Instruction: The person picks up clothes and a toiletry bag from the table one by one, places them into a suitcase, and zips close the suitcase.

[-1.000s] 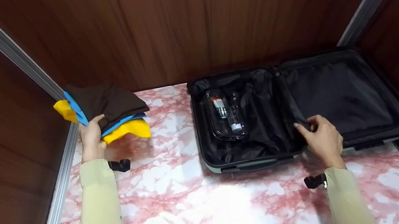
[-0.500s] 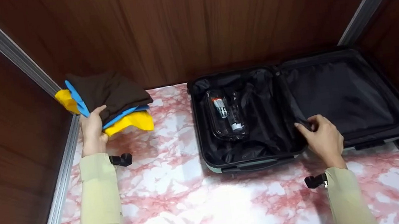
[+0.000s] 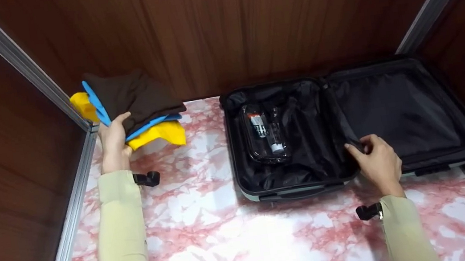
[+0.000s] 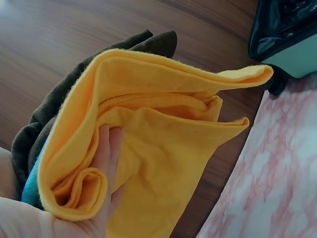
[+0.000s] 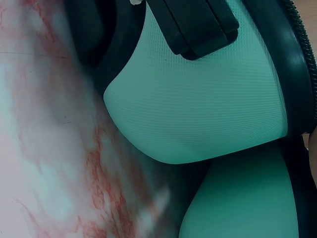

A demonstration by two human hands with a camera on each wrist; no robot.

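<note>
A stack of folded clothes, brown (image 3: 133,96) on top, then blue (image 3: 96,103) and yellow (image 4: 163,158), is gripped by my left hand (image 3: 112,139). It is raised near the back left corner, thumb over the brown cloth and fingers under the yellow. An open suitcase (image 3: 300,188) with black lining and a mint shell (image 5: 193,114) lies to the right. At its middle, my right hand (image 3: 378,165) pinches the front end of a black fabric flap (image 3: 341,120). Only a sliver of that hand shows in the right wrist view.
In the suitcase's left half lies a clear pouch (image 3: 255,152) holding a tube and a white-capped item. Wood-grain panels (image 3: 224,32) rise at the back and both sides. The surface (image 3: 247,245) below is red-and-white marbled.
My left hand has carried the clothes up toward the back panel and slightly right. My right hand keeps its pinch on the flap almost unmoved.
</note>
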